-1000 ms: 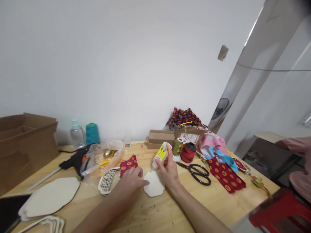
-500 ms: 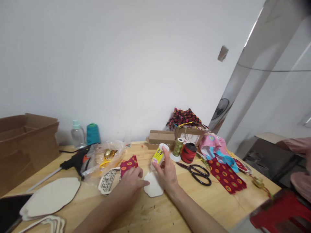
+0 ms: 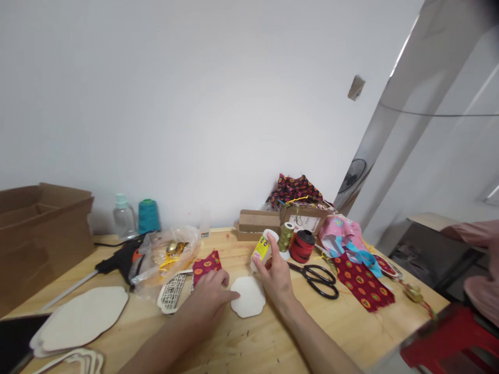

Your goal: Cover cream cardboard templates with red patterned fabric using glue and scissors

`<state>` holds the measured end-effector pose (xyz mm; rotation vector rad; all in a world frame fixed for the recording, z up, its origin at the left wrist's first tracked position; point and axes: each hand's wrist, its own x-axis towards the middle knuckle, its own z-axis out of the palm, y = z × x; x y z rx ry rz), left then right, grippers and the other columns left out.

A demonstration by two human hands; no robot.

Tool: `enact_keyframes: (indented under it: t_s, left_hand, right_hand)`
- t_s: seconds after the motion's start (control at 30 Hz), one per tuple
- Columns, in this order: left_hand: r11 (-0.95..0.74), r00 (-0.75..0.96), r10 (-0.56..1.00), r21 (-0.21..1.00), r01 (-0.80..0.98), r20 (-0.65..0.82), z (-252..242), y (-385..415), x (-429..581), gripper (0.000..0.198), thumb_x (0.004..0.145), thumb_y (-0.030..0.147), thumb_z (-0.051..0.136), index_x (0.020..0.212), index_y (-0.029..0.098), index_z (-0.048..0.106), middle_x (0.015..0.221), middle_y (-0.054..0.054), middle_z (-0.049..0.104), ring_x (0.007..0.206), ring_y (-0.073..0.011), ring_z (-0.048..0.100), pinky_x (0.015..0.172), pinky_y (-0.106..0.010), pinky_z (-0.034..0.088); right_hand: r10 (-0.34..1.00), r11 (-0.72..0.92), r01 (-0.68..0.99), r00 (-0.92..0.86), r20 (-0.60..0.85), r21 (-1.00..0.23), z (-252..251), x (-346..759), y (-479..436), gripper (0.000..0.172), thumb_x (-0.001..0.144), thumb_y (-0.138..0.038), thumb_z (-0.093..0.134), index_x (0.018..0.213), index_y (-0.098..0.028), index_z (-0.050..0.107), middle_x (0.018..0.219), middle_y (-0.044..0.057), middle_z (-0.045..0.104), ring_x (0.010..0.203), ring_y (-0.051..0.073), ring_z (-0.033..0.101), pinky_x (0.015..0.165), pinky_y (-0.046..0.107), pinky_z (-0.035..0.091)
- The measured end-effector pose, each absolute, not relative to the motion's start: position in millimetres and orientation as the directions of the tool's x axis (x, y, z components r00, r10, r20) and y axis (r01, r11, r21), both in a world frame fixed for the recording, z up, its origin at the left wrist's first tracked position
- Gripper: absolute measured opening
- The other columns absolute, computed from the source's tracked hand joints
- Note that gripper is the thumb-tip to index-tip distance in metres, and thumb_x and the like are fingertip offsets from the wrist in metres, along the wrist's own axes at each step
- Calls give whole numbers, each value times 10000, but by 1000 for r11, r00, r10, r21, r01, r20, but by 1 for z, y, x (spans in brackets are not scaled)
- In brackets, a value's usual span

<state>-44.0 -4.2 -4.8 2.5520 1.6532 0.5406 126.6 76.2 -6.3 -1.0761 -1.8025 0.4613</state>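
My right hand point(image 3: 277, 278) grips a small white glue bottle point(image 3: 263, 247) with a yellow label, tipped nozzle-down over the far right edge of a small white scalloped piece point(image 3: 248, 297) lying on the wooden table point(image 3: 249, 337). My left hand point(image 3: 208, 298) rests on the table with its fingers curled, the fingertips pressing the left edge of that white piece. A red patterned fabric scrap point(image 3: 206, 263) lies just beyond my left hand.
Black scissors point(image 3: 315, 278), gold thread point(image 3: 285, 236) and a red spool point(image 3: 302, 245) sit right of the glue. A glue gun point(image 3: 120, 257), plastic bag point(image 3: 166, 254), cut-out shapes point(image 3: 80, 317) and cardboard box point(image 3: 39, 228) are left. Another person's pink sleeve point(image 3: 481, 259) is far right.
The glue bottle dipped toward the far left of the white piece, then shifted right to its far right edge. My left hand stayed pressing the piece.
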Motion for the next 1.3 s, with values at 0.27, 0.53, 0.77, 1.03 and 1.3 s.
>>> enact_keyframes:
  t_s: [0.27, 0.53, 0.77, 1.03, 1.3]
  left_hand:
    - [-425, 354, 891, 252, 869, 283, -7, -5, -45, 392, 765, 87, 375, 942, 322, 634, 842, -47, 489, 764, -178, 441, 666, -341, 356]
    - [-422, 319, 885, 293, 858, 340, -1, -8, -45, 273, 821, 201, 360, 932, 213, 610, 874, -71, 517, 832, -200, 468, 715, -361, 387]
    - [-386, 220, 922, 720, 577, 318, 24, -1, -6, 732, 651, 388, 616, 1286, 232, 287, 1327, -127, 297, 1215, -281, 256, 968, -455, 258]
    - [-315, 61, 942, 806, 501, 330, 37, 48, 23, 250, 786, 340, 469, 918, 142, 544, 768, -27, 616, 713, -154, 573, 682, -322, 466]
    - [-205, -16, 956, 703, 681, 293, 34, 99, -12, 316, 793, 319, 493, 1069, 165, 500, 1084, -71, 547, 904, -194, 551, 752, -412, 462]
  right_hand:
    - [892, 426, 227, 57, 448, -876, 7, 145, 74, 623, 711, -332, 600, 1270, -227, 347, 692, -8, 603, 528, 143, 534, 499, 230, 429]
    - [996, -87, -515, -70, -59, -853, 18, 146, 45, 734, 680, -408, 647, 1276, -311, 229, 623, -68, 607, 320, 42, 461, 341, 137, 409]
    - [900, -403, -484, -364, -240, -777, 22, 138, 24, 526, 709, -498, 579, 1109, -192, 426, 595, 19, 658, 380, 63, 547, 382, 128, 425]
    - [915, -94, -93, -400, -49, -991, 14, 139, 50, 375, 663, -325, 549, 1004, -184, 481, 518, -40, 614, 330, 90, 500, 352, 186, 403]
    - [936, 301, 262, -267, 231, -917, -10, 110, 123, 133, 748, -286, 485, 800, -174, 536, 415, -35, 568, 424, 146, 535, 421, 209, 341]
